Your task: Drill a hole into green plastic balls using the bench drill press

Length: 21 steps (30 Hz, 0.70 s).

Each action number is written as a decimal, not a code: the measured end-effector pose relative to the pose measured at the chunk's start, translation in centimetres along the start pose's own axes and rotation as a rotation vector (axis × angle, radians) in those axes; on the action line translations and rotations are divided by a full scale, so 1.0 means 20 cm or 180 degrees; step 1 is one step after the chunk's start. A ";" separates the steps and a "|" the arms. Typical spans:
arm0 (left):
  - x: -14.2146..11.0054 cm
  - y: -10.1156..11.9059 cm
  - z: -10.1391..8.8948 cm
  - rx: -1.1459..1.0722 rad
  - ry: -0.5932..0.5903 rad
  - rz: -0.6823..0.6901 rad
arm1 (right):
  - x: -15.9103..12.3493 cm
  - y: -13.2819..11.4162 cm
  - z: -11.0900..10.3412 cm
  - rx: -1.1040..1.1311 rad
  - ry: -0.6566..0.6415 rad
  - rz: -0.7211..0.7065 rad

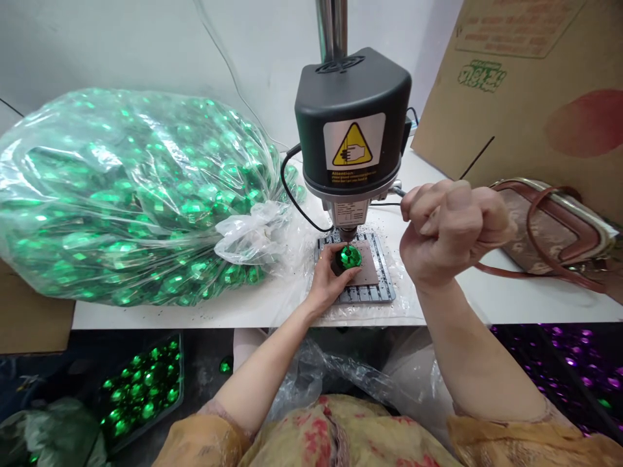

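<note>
My left hand (329,277) grips a shiny green faceted ball (349,257) between thumb and fingers, on a brown square pad (367,275). Beneath the pad lies the slotted metal base plate (387,285) of a bench drill press (353,123). The drill's chuck (347,235) is directly above the ball; whether the bit touches it I cannot tell. Raised at the right of the machine, my right hand (445,230) is closed around the drill press lever (398,191), of which only a short metal end shows.
A large clear plastic bag (131,201) of green balls fills the table's left side. A bin (181,373) of green balls stands below, with purple balls (569,350) at lower right. A handbag (559,227) leans near a cardboard box (525,104). Dark shavings surround the base.
</note>
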State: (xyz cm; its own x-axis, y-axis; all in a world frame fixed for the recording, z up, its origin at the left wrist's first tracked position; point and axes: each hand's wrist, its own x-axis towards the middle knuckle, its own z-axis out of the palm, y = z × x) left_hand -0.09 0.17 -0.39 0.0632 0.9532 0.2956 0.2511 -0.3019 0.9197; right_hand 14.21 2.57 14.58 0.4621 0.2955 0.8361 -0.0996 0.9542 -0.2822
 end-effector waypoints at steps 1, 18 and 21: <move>0.00 0.00 0.00 0.0010 0.0003 -0.0008 | 0.00 0.01 0.00 0.0017 0.0005 -0.0044; 0.00 -0.01 0.00 0.0014 0.0053 -0.0026 | -0.06 0.06 -0.06 0.0286 -0.0336 -0.0619; 0.00 -0.01 0.01 -0.0067 0.0046 -0.0033 | -0.08 0.06 -0.06 0.0291 -0.0326 -0.0669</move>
State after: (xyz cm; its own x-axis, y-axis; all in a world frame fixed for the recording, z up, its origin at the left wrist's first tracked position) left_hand -0.02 0.15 -0.57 0.0466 0.9560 0.2897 0.2313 -0.2924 0.9279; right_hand 14.41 3.21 12.27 0.3897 0.0890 0.9166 -0.0924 0.9941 -0.0573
